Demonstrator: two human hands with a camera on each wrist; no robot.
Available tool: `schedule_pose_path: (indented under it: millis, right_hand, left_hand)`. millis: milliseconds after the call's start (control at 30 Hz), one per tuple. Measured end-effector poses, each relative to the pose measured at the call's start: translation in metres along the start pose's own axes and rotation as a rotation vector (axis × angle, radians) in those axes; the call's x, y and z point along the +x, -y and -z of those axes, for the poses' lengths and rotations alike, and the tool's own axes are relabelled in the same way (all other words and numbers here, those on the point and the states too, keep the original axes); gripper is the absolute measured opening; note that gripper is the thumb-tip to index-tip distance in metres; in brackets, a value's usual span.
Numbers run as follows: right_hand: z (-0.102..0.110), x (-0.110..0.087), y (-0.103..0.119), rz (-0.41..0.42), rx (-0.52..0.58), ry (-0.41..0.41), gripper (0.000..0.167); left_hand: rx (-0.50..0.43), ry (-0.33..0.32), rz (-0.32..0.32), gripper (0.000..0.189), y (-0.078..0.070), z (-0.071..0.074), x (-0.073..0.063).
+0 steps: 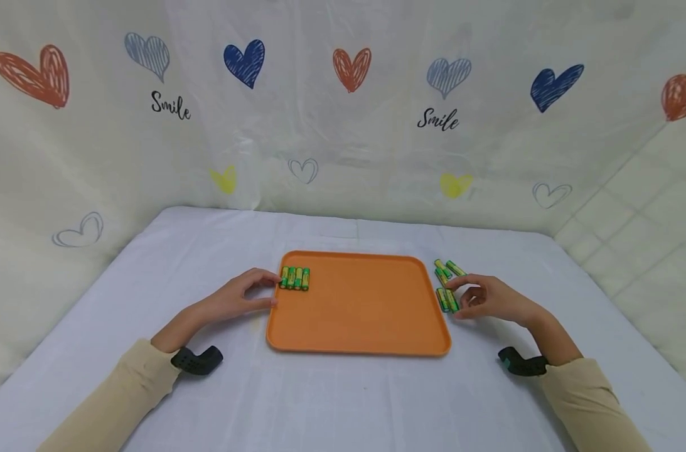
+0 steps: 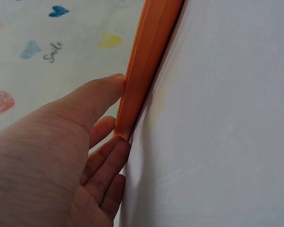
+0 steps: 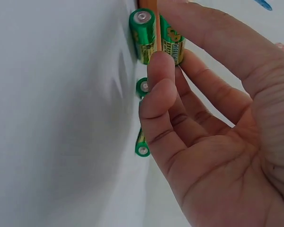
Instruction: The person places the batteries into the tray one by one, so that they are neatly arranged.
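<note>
An orange tray lies on the white tabletop between my hands. Beside its left edge is my left hand, thumb and fingertips touching the rim, as the left wrist view also shows. Several green and yellow batteries stand in a row in the tray's upper left corner. Past the right edge, my right hand pinches a battery between thumb and fingers. Another battery sits right next to it, closer to the tabletop. More loose batteries lie just behind those fingers.
The white cloth covers the table under the tray. Behind it hangs a pale backdrop with printed hearts and lettering. Each wrist wears a black device, the left one and the right one, below beige sleeves.
</note>
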State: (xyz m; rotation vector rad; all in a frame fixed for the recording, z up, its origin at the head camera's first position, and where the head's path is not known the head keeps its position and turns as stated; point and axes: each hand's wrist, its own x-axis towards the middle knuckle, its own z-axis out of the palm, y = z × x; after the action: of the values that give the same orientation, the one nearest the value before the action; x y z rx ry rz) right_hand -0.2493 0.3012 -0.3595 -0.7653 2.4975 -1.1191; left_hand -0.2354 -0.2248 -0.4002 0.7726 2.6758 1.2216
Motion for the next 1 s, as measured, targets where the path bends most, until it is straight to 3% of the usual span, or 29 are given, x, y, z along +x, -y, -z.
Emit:
schedule_pose_path:
  millis: [467,1000]
  right_hand:
    - [-0.005,0.024,0.018,0.04,0.014,-0.033,0.053]
    - [-0.007,0.054,0.048,0.039,-0.003,0.0,0.054]
  left_hand:
    - [-0.001,0.002,0.012,0.051,0.0,0.003,-0.002]
    - [0.0,0.002,0.001,0.051,0.002,0.0,0.002]
